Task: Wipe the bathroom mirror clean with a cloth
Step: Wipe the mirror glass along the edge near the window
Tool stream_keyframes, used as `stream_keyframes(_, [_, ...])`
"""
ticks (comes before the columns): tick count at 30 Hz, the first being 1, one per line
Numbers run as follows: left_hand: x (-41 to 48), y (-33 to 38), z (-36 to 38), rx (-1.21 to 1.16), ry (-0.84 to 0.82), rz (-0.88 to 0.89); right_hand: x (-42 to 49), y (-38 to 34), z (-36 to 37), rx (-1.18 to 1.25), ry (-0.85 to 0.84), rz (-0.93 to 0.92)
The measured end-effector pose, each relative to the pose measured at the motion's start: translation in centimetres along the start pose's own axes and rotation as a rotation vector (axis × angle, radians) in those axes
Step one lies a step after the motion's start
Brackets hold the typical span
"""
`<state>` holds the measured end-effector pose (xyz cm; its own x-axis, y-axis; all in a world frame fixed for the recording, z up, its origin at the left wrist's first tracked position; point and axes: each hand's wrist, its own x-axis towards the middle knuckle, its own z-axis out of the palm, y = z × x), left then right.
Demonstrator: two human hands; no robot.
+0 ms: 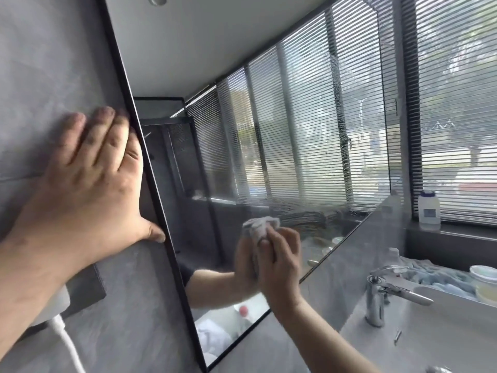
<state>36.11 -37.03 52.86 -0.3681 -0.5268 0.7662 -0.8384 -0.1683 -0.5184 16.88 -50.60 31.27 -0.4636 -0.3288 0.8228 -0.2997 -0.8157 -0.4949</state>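
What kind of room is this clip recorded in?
Most likely a bathroom: a wall mirror above a white sink with a chrome tap, and bottles by the window blinds.

the mirror (pixel 269 125) in front of you is a large wall-mounted pane with a thin black frame, seen at a steep tilt, and it reflects the slatted window blinds and the ceiling. streaks and a hazy film run down the glass toward its right side and along its lower part. the cloth (pixel 259 226) is a small white crumpled wad pressed against the lower part of the glass.
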Motion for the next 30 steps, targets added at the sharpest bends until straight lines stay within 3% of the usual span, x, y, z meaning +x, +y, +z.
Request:
stream_keyframes(3, [0.1,0.1,0.1,-0.021,0.009,0.006,-2.5,-2.5,0.9,-0.048,-0.172,-0.366])
stream_keyframes(5, [0.1,0.1,0.2,-0.030,0.009,0.004,-1.6,-1.8,0.7,-0.081,-0.206,-0.447])
stream_keyframes(11, [0.1,0.0,0.3,-0.036,0.021,0.023,5.9,3.3,-1.6,-0.107,-0.028,-0.055])
stream_keyframes(16, [0.0,0.3,-0.2,0.020,-0.030,-0.019,12.0,10.7,-4.5,-0.313,0.115,0.251])
stream_keyframes(21, [0.0,0.4,-0.7,0.049,-0.034,-0.006,13.3,10.9,-5.1,-0.454,0.069,0.340])
stream_keyframes(30, [0.0,0.6,-1.1,0.043,-0.058,-0.008,4.1,-1.4,0.6,-0.179,0.077,-0.140])
